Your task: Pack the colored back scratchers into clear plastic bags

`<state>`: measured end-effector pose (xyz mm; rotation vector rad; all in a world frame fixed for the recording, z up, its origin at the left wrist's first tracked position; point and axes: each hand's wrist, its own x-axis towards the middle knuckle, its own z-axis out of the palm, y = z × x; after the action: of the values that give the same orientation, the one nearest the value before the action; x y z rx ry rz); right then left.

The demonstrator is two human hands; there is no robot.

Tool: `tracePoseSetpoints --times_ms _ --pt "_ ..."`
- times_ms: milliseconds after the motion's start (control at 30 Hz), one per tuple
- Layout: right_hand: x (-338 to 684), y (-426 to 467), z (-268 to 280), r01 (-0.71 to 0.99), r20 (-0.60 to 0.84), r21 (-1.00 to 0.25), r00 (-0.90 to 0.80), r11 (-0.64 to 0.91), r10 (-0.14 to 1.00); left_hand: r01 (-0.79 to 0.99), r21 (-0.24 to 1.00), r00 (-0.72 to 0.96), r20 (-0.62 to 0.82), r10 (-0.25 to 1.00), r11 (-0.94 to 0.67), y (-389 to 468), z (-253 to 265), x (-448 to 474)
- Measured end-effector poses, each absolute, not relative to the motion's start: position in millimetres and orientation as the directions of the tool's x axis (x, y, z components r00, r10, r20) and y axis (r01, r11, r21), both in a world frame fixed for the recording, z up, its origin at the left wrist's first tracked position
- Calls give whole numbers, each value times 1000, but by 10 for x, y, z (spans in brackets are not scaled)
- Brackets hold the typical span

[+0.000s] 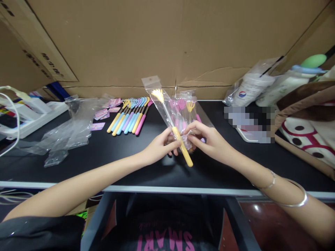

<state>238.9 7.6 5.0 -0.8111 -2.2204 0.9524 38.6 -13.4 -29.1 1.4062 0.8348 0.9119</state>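
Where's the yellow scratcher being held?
In the head view, the yellow scratcher is near the middle, held in the left hand, right of the scratcher row and in front of the wrapped scratchers.

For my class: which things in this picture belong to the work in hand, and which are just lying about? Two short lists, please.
Probably belong to the work:
yellow-handled scratcher, held in the left hand
clear sleeve around its head
bagged scratchers
row of scratchers
pink cards
loose clear bags

Apparently just lying about:
power strip
white cup
green-topped container
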Motion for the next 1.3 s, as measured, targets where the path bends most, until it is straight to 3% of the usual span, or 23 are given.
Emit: tracePoseSetpoints --times_ms 233,400,467,667,867,1167,1300 --pt "2409 75 66 467 410 -421 -667 777 623 22 988 463 126 877 -153 -132 -254 338" --pt "2414 54 75 590 525 -153 -631 793 571 69 978 447 147 882 -198 -100 -196 281" --pt "2413 57 54 609 517 -105 -642 786 566 88 976 438 141 888 -199 -90 -203 277" --pt "2387 61 17 550 444 -190 -691 814 570 120 963 447 165 879 -242 -91 -241 298" --pt "2372 32 41 562 442 -152 -697 813 564 207 940 461 152 874 -272 -130 -213 296" --pt "2363 -1 14 562 359 -421 -619 713 699 318 873 454 203 868 -371 -151 -117 259" --pt "2353 -13 58 422 303 -638 -631 644 714 450 779 432 239 870 -437 -152 -68 232"
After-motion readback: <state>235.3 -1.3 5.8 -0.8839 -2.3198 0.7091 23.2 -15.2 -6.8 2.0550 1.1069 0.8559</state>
